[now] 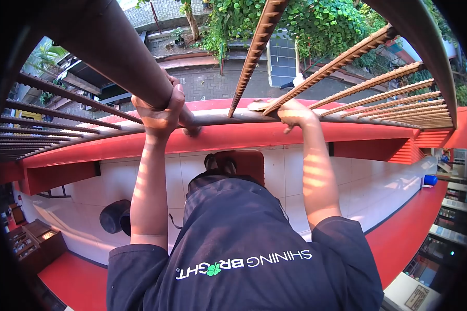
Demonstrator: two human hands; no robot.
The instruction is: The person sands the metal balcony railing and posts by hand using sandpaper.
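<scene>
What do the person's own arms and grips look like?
The left grip and right grip are ungloved, with no watch showing. Striped light crosses the uncovered forearms. Short, dark sleeves belong to a dark shirt with white lettering and a green clover.

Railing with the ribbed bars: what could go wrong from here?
The ribbed bars might scrape the right hand beside them. The pale item near that hand could slip towards the paving beyond. If the left hand slipped on the thick pipe, balance might suffer.
</scene>
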